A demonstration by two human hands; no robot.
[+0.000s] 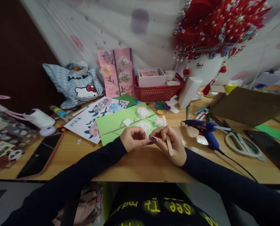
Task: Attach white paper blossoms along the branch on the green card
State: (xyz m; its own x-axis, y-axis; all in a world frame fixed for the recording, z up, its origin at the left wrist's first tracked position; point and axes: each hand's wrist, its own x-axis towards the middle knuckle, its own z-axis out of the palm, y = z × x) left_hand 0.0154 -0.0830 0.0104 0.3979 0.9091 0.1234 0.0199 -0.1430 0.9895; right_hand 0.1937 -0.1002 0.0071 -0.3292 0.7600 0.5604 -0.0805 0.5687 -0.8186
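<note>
My left hand [133, 138] and my right hand [174, 145] meet near the front edge of the table. Between their fingertips is a small dark red and white piece [153, 140], its shape partly hidden by the fingers. A wooden stick [169, 144] with a stained tip is also held in my right hand, pointing away from me. Just beyond the hands lies a light green sheet [113, 123] with drawn branches, several fluffy white flowers [142, 112] and a small white square [127, 122]. Left of it is a white sheet [81, 121] with painted flowers.
A blue glue gun [207, 128], scissors [244, 144] and a dark phone [270, 147] lie at the right. Behind stand a red basket [157, 93] and a pink flower picture [111, 75]. Another phone [41, 155] and a checked bag [76, 84] are at the left.
</note>
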